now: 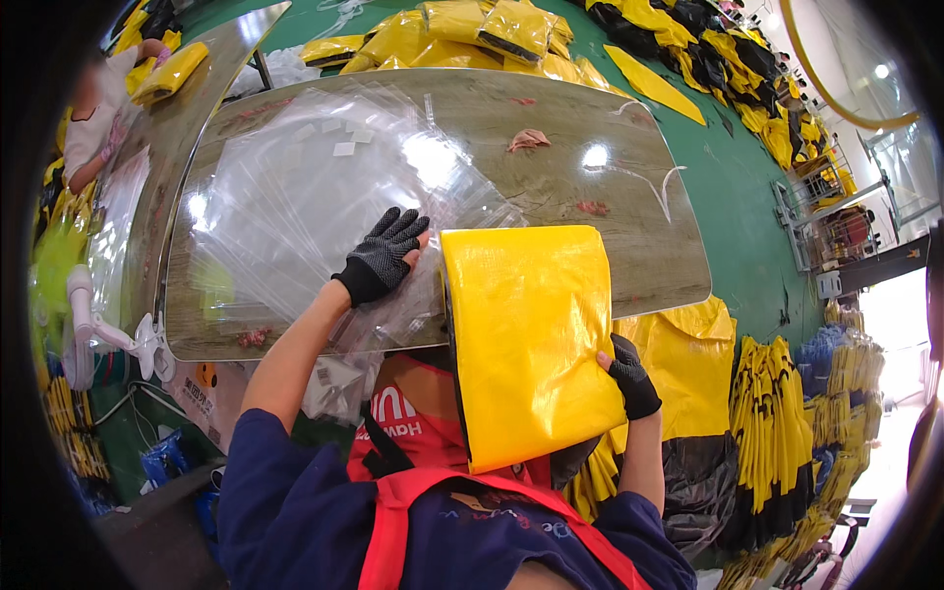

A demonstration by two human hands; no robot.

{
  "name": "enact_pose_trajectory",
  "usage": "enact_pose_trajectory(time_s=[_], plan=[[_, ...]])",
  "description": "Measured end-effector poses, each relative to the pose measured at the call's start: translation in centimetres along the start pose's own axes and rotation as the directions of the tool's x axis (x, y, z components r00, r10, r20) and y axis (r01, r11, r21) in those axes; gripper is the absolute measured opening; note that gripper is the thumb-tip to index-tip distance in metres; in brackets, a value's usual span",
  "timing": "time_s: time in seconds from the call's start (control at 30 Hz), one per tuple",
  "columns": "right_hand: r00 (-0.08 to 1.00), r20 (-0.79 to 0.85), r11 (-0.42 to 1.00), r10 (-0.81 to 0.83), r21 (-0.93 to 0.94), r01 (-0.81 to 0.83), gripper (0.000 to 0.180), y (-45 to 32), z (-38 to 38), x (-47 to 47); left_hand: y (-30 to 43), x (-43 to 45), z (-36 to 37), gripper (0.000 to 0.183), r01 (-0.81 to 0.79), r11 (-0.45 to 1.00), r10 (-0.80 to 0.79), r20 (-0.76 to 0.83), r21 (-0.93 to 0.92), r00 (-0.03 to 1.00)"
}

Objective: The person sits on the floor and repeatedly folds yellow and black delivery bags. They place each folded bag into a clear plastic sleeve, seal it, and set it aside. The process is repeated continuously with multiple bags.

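My left hand (385, 254), in a black knit glove with bare thumb tip, lies on a fanned stack of clear plastic bags (310, 184) on the wood-patterned table (627, 251). Its fingers are spread a little and hold nothing that I can see. My right hand (628, 372), gloved alike, grips the right edge of a folded yellow plastic sheet or garment (535, 332) with a dark left edge. This folded piece reaches from the table's near edge down over my red apron (391, 501).
Packed yellow bundles (457, 37) are heaped beyond the table. A co-worker (96, 118) is at another table (228, 51) on the left, by a wrapped yellow bundle (171, 74). More yellow and black goods (771, 420) stand at the right. A white fan or lamp stand (110, 332) is near left.
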State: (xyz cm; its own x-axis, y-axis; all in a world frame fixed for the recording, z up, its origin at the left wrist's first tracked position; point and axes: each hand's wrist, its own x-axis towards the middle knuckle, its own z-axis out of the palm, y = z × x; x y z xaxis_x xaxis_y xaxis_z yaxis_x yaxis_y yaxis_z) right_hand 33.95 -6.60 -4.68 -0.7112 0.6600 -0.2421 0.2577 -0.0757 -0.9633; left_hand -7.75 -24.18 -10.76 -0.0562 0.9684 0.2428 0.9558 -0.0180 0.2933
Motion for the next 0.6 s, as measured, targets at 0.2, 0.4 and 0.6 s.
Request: enact_pose_trajectory(time_s=[0.2,0.4,0.6], plan=[[0.996,-0.082,1.000,0.026,0.012,-0.025,0.028,0.2,0.1,-0.5,-1.1,-0.3,1.8,0.036,0.077,0.989,-0.106,-0.243,-0.127,0.964],[0.985,0.066,0.987,0.162,-0.003,-0.162,0.034,-2.8,2.6,-0.3,1.5,0.7,-3.7,0.046,0.103,0.780,-0.226,-0.124,-0.618,0.966],[0.773,0.627,0.944,0.093,-0.303,0.132,0.031,-1.5,6.8,1.2,5.3,-1.1,-7.7,0.045,-0.123,0.968,0.121,-0.024,-0.218,0.992]])
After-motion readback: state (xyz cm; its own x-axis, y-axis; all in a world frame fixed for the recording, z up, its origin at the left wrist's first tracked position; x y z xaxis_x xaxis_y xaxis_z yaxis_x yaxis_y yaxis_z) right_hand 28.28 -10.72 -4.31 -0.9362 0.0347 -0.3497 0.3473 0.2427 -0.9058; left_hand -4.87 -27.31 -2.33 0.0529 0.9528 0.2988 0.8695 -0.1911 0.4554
